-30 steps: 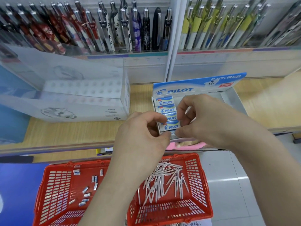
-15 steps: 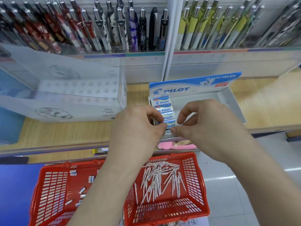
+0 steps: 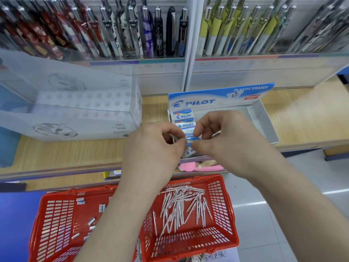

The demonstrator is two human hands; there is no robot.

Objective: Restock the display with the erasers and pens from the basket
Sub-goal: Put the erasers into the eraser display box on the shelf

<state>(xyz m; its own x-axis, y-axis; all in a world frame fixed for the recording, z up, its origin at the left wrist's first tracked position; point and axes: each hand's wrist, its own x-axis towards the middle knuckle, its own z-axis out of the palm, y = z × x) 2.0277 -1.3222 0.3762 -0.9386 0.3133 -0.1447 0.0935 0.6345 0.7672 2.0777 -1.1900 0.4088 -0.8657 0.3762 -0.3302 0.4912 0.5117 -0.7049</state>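
Left hand [image 3: 156, 148] and right hand [image 3: 226, 140] are both pinching 1 eraser [image 3: 189, 146] at the row's front in the Pilot display box [image 3: 264, 121] by the counter's [image 3: 75, 154] front edge; pens [image 3: 181, 208] are lying in the red basket [image 3: 226, 214] below.

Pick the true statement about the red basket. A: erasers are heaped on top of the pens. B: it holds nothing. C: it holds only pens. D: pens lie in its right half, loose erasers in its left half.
D: the pale pens lie heaped in the right half of the red basket, while small erasers lie scattered in the left half.
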